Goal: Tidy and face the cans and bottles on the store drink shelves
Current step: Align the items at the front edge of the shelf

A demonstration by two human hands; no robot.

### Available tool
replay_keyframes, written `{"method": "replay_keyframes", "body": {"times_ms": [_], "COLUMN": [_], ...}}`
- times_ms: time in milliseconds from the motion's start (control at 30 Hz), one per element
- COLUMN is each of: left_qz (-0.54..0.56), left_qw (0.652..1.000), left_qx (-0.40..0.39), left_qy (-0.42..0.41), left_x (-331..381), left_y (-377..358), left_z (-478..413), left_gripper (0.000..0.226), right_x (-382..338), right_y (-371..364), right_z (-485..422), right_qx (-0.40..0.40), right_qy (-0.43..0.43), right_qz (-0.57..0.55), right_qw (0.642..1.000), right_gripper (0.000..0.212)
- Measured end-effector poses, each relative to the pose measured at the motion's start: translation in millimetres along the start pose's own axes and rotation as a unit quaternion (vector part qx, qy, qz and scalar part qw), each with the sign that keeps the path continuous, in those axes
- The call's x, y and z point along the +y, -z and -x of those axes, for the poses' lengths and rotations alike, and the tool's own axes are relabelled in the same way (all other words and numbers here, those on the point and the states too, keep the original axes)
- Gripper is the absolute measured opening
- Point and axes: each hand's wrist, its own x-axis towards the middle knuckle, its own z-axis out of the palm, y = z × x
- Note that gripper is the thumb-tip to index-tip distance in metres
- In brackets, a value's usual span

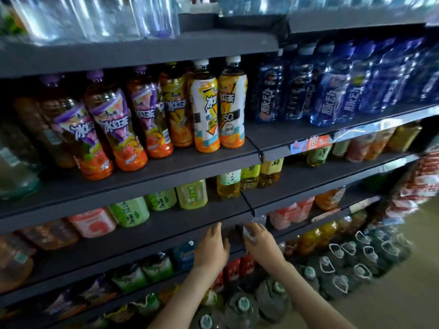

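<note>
Green tea bottles point(130, 211): labels out, standing on the shelf point(142, 241) both grips reach.
Left grip point(211, 248): released, fingers straight.
Right grip point(260, 242): blurred, cannot tell.
Iced tea bottles point(206, 108), above: faced.
Remaining: probably lower rows, too blurred to judge.

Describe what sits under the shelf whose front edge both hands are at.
Red-labelled drinks, a blue pack and green-labelled bottles show; the left hand and right hand cover what stands behind them.
</note>
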Motion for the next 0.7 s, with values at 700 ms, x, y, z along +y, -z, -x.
{"method": "replay_keyframes", "body": {"times_ms": [700], "left_qz": [0.004], "left_qw": [0.991], "left_qx": [0.04], "left_qy": [0.124], "left_x": [60], "left_y": [-166], "left_z": [-41], "left_gripper": [0.048], "right_x": [205], "right_y": [11], "right_z": [-71], "right_qx": [-0.07], "right_qy": [-0.021], "right_qz": [-0.038], "right_qw": [0.997], "right_gripper": [0.039]}}
